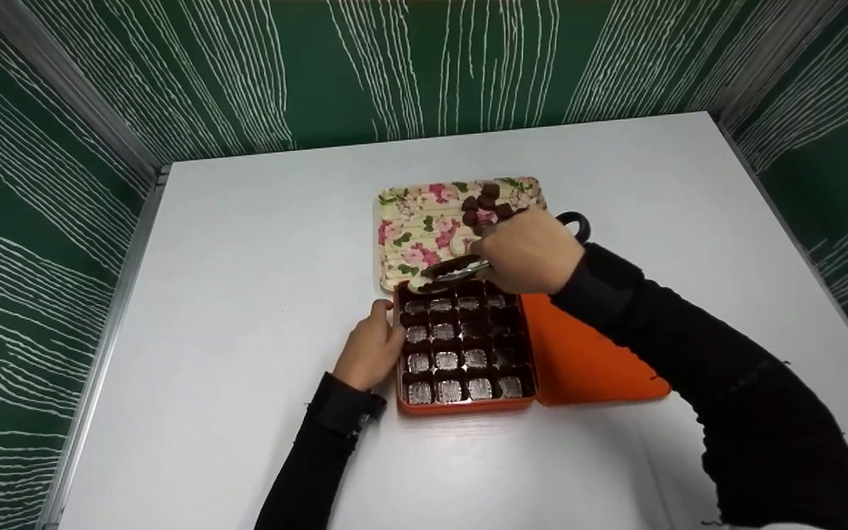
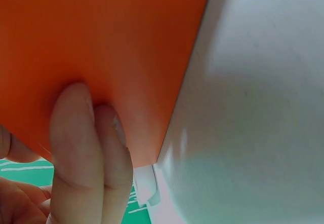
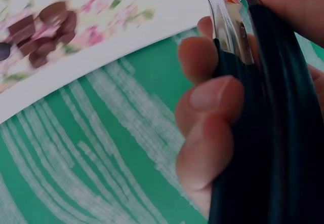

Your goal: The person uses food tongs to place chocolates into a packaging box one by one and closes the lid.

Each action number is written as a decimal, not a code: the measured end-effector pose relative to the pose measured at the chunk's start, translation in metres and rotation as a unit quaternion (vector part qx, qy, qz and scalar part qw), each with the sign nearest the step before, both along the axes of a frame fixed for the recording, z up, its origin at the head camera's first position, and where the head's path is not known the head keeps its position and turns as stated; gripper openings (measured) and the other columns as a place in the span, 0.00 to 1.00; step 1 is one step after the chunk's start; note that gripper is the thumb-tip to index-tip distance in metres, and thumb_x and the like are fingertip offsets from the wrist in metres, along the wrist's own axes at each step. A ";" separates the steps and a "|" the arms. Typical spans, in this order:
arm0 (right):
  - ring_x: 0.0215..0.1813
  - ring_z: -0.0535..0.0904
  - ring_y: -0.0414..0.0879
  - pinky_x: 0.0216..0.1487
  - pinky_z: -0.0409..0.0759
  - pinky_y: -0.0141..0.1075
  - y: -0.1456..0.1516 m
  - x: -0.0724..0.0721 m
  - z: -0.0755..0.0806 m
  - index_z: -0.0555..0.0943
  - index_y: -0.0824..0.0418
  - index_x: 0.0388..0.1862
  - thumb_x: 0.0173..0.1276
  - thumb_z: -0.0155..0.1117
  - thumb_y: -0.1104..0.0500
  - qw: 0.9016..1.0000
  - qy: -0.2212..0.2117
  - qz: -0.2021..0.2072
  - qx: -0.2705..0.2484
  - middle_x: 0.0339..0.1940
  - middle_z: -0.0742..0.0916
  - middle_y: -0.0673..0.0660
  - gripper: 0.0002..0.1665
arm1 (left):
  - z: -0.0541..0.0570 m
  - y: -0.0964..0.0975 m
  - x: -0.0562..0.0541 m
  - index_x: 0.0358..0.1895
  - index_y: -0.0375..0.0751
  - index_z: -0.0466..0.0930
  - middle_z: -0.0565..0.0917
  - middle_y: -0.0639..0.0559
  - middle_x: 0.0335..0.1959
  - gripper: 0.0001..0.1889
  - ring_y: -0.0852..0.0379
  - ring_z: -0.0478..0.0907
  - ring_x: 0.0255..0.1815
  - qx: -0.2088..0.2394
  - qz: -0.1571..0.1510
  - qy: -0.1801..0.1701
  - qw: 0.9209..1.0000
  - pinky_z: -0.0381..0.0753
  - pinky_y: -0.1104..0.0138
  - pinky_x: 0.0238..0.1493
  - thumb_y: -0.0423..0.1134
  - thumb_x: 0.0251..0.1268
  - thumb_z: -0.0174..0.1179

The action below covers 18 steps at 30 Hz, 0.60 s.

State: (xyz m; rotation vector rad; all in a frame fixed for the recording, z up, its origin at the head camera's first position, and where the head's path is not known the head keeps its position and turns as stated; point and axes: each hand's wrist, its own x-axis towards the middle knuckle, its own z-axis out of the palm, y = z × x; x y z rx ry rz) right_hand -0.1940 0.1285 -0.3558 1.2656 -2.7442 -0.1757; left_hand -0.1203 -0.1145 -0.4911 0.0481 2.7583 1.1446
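My right hand [image 1: 531, 250] grips a pair of tongs [image 3: 235, 41] with black handles and shiny metal arms. Their pale tip [image 1: 418, 283] is over the far left corner of the orange box [image 1: 468, 406]; I cannot tell if they hold anything. A dark insert divides the box into many small compartments, with no chocolates showing in them. My left hand [image 1: 369, 350] holds the box's left side. In the left wrist view two fingers [image 2: 76, 138] press the orange wall. Several brown chocolates [image 1: 489, 193] lie on the floral tray [image 1: 402, 235] behind the box.
The orange lid [image 1: 593, 361] lies flat against the box's right side, partly under my right forearm. All of this stands on a white table [image 1: 247, 258]. Green panels with white streaks [image 1: 424, 73] rise behind the table and at both sides.
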 end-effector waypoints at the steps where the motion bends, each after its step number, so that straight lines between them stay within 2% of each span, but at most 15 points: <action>1: 0.16 0.54 0.41 0.19 0.49 0.34 -0.005 0.001 -0.002 0.72 0.55 0.18 0.62 0.69 0.49 1.000 0.002 0.004 0.009 0.13 0.61 0.47 0.20 | 0.000 0.000 0.000 0.65 0.36 0.64 0.76 0.52 0.22 0.22 0.56 0.73 0.20 0.000 0.001 0.000 1.000 0.74 0.63 0.23 0.42 0.73 0.46; 4: 0.15 0.54 0.41 0.18 0.51 0.34 -0.017 0.004 -0.006 0.66 0.54 0.14 0.64 0.68 0.46 0.999 0.003 0.008 0.042 0.12 0.60 0.47 0.26 | 0.000 0.000 0.000 0.64 0.37 0.65 0.76 0.52 0.22 0.22 0.56 0.73 0.20 -0.002 0.002 -0.002 1.000 0.74 0.63 0.24 0.43 0.73 0.46; 8: 0.15 0.52 0.40 0.17 0.51 0.34 -0.028 0.006 -0.011 0.56 0.52 0.10 0.65 0.67 0.48 0.998 0.008 0.011 0.061 0.11 0.58 0.46 0.34 | 0.001 0.000 0.000 0.64 0.37 0.65 0.76 0.52 0.22 0.21 0.56 0.72 0.20 -0.003 0.003 -0.002 1.000 0.73 0.63 0.24 0.42 0.73 0.46; 14: 0.16 0.48 0.39 0.18 0.48 0.34 -0.039 0.011 -0.011 0.50 0.52 0.10 0.64 0.59 0.64 0.995 0.054 0.015 0.087 0.11 0.54 0.47 0.33 | -0.001 0.000 0.000 0.63 0.36 0.65 0.76 0.52 0.22 0.20 0.56 0.72 0.19 -0.005 -0.004 0.007 1.000 0.73 0.63 0.23 0.41 0.73 0.47; 18: 0.18 0.46 0.40 0.21 0.46 0.35 -0.052 0.017 -0.008 0.48 0.53 0.12 0.66 0.56 0.67 0.987 0.095 0.017 0.130 0.12 0.53 0.48 0.32 | -0.002 -0.001 0.000 0.63 0.35 0.65 0.75 0.53 0.21 0.20 0.56 0.71 0.19 -0.004 -0.009 0.021 1.000 0.72 0.63 0.23 0.40 0.73 0.47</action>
